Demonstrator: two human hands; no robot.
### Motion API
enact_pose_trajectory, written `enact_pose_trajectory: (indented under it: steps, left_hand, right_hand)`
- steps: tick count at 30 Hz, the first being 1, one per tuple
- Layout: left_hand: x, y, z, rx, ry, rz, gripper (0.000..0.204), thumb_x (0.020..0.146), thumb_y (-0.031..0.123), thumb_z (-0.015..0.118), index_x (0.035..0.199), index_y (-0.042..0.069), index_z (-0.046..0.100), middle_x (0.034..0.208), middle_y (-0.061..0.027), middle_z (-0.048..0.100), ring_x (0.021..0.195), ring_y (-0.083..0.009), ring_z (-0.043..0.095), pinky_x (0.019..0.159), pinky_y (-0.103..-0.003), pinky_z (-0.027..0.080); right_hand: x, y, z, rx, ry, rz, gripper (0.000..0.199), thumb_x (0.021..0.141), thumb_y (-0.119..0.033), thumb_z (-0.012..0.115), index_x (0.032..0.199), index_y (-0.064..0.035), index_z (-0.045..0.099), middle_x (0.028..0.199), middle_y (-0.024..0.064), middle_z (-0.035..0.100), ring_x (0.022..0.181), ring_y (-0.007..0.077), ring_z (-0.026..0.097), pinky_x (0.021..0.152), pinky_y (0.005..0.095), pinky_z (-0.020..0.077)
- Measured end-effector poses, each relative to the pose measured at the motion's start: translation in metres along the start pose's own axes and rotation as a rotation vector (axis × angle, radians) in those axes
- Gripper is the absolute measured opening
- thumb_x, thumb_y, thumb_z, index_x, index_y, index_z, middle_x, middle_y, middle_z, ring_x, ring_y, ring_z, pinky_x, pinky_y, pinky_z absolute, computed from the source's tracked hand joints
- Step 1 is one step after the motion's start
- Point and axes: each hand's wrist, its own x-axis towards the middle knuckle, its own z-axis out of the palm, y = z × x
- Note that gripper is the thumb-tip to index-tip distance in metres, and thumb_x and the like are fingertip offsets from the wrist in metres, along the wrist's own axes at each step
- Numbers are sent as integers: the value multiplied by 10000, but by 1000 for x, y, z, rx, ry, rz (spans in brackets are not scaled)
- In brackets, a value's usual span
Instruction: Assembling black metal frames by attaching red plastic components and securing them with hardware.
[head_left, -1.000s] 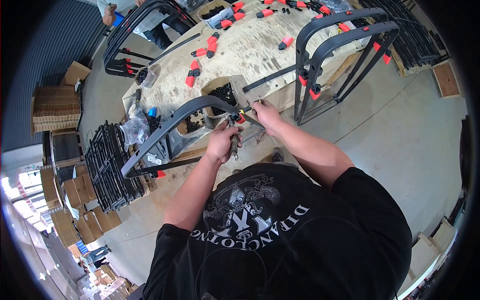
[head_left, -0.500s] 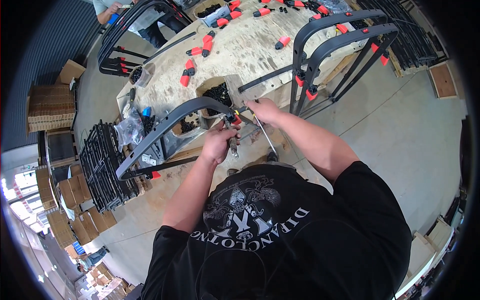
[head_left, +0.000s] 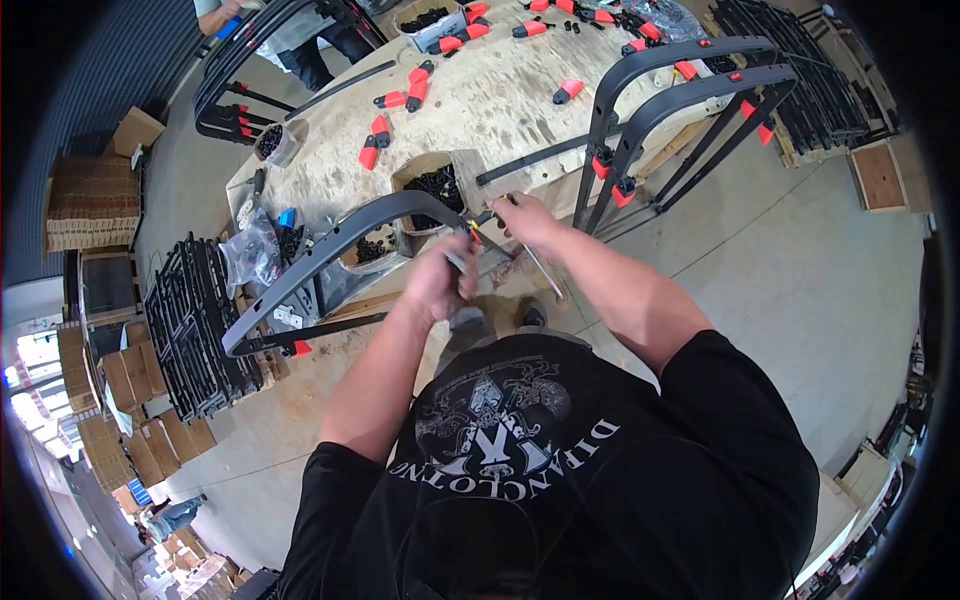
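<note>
1. The left hand [head_left: 443,283] was curled shut around a slim metal tool [head_left: 462,266], its knuckles hiding most of the grip.
2. Just beside it, to its right, the right hand [head_left: 527,220] was closed on a thin metal rod [head_left: 540,270] that slanted down below the wrist; what its fingertips pinched could not be told.
3. Both hands met at the near end of a curved black frame [head_left: 340,245], which arched away to the left of the left hand and down toward a red end cap [head_left: 300,348].
4. Beyond the hands lay a plywood table [head_left: 500,100], with a box of small black parts [head_left: 435,187] just past the knuckles.
5. Farther off on the table, red clips [head_left: 375,150] lay scattered.
6. To the right of the right hand stood two assembled black frames [head_left: 660,90], upright against the table edge.
7. Far left of the left hand, stacked black racks [head_left: 190,330] rested on the floor.
</note>
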Motion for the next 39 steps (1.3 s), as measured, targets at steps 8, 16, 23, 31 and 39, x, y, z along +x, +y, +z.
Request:
enact_pose_trajectory:
  steps: [8, 16, 23, 31, 39]
  left_hand:
    - [35, -51, -11, 1015, 326, 255, 198, 912, 176, 626, 1045, 30, 626, 698, -38, 579, 573, -212, 577, 549, -356, 500]
    - [1, -19, 6, 46, -53, 134, 219, 934, 166, 592, 1047, -20, 602, 728, -56, 632, 620, -198, 625, 604, -336, 505]
    - [6, -3, -11, 206, -66, -18, 228, 920, 145, 588, 997, -56, 663, 830, -128, 715, 691, -225, 693, 619, -347, 544]
    - [-4, 0, 15, 568, 114, 72, 138, 912, 146, 617, 974, 23, 611, 704, -63, 633, 674, -195, 678, 643, -304, 555]
    - [2, -21, -1, 79, -53, 10, 147, 922, 174, 617, 950, 30, 607, 770, -93, 649, 696, -233, 697, 641, -334, 582]
  right_hand:
    - [-18, -11, 15, -7, -63, 231, 497, 959, -419, 576, 1093, 59, 589, 883, 154, 660, 766, 224, 657, 695, 373, 530]
    - [-17, 4, 23, -208, 183, -106, 737, 806, -457, 800, 1140, 148, 543, 1032, 287, 682, 934, 351, 699, 804, 394, 542]
    - [-30, -8, 26, -312, 192, -61, 707, 808, -432, 805, 1135, 141, 551, 1009, 268, 691, 919, 310, 703, 774, 382, 543]
    - [-25, 5, 26, -232, 228, -140, 690, 798, -440, 815, 1096, 136, 580, 1013, 268, 695, 918, 317, 704, 785, 387, 543]
    - [-30, -4, 29, -243, 188, -94, 731, 803, -456, 806, 1130, 151, 563, 1032, 286, 688, 944, 328, 707, 811, 387, 541]
